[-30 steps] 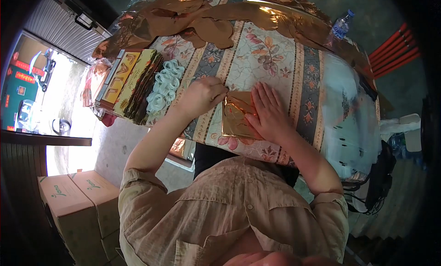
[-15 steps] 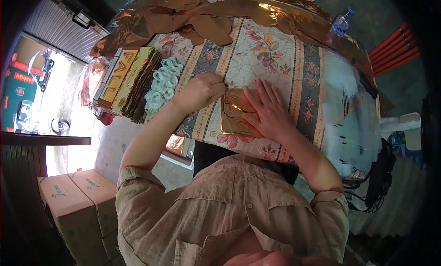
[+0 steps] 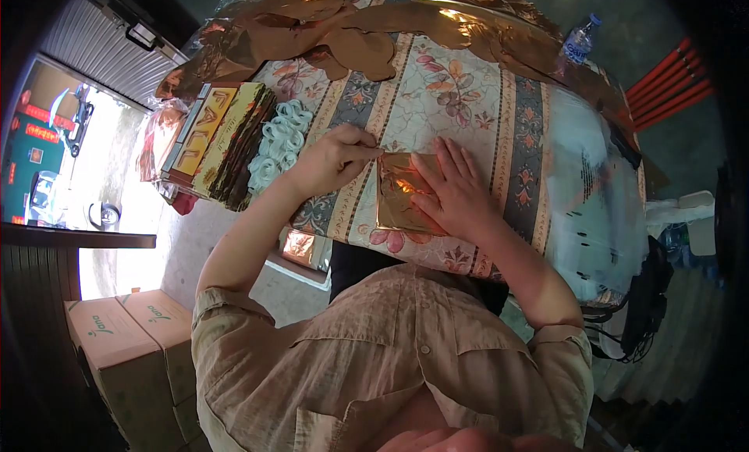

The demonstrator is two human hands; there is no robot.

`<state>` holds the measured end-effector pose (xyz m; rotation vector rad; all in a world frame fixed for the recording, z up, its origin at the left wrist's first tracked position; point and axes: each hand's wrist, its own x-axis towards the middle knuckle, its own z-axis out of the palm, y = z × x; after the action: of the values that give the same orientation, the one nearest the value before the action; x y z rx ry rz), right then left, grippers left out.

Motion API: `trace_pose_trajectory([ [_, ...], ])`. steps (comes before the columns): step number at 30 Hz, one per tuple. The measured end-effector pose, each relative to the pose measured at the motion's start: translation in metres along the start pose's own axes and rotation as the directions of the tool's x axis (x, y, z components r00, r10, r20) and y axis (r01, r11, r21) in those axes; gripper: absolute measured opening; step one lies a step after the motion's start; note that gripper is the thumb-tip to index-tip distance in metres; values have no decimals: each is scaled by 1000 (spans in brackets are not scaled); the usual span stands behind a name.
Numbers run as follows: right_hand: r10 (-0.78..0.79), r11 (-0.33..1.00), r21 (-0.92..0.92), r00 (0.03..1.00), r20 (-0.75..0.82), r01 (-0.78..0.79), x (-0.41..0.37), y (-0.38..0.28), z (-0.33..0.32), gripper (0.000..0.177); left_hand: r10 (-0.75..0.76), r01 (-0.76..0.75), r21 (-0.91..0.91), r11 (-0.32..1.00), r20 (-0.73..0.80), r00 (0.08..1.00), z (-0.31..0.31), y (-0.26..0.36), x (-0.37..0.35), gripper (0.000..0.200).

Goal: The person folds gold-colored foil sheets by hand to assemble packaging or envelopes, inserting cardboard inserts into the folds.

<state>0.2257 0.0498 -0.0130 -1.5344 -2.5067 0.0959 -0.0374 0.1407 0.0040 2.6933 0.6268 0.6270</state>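
A shiny copper-coloured foil square (image 3: 406,206) lies on the patterned tablecloth (image 3: 445,101) near the table's front edge. My right hand (image 3: 455,194) rests on its right part with the fingers stretched out. At the square's upper left corner, my left hand (image 3: 339,159) has thumb and index finger pinched together; what is between the fingertips is too small to make out. To the left of that hand sit pale ribbon coils (image 3: 275,144) and a stack of printed packs (image 3: 222,140).
Copper foil sheets (image 3: 359,50) run along the far edge. A plastic bottle (image 3: 579,40) stands at the back right, above clear plastic bags (image 3: 589,194). Cardboard boxes (image 3: 133,327) are on the floor at lower left, and red poles (image 3: 669,85) at far right.
My left hand has opened its lower fingers slightly, with its thumb and index finger still pinched at the corner. My right hand has hardly moved on the foil.
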Motion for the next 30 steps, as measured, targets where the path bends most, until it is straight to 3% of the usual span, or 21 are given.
trace_pose_trajectory([
  [2, -3, 1000, -4, 1000, -15, 3, 0, 0, 2, 62, -158, 152, -155, 976, -22, 987, 0, 5, -2, 38],
  [5, -3, 1000, -8, 1000, -29, 3, 0, 0, 3, 62, -169, 156, -136, 978, -83, 982, -5, 29, 6, 37],
  [6, -2, 1000, -4, 1000, -29, 2, 0, 0, 3, 62, -167, 155, -138, 978, -82, 983, -4, 34, 7, 37],
  [8, -4, 1000, -10, 999, -39, 3, -1, 0, 4, 62, -2, 1, -23, 1000, -59, 998, -1, 40, 7, 38],
  [11, -10, 1000, -12, 999, -46, 10, 0, 0, 3, 61, 63, -66, 39, 997, 73, 995, 0, 31, -3, 41],
  [14, -23, 999, -24, 999, -49, 22, -1, 1, 2, 63, 90, -94, 67, 993, 57, 994, 1, 30, -5, 39],
  [24, -18, 1000, -12, 999, -29, 18, -1, 3, 3, 73, 42, -35, -49, 998, 149, 988, 1, 18, -11, 43],
  [26, -20, 1000, -10, 999, -30, 20, 0, 4, 4, 73, -86, 96, -42, 994, 194, 977, -3, 26, -10, 46],
  [30, -70, 998, -1, 998, -12, 70, -1, 7, 4, 75, 12, -34, 104, 994, 201, 979, -7, 42, -13, 47],
])
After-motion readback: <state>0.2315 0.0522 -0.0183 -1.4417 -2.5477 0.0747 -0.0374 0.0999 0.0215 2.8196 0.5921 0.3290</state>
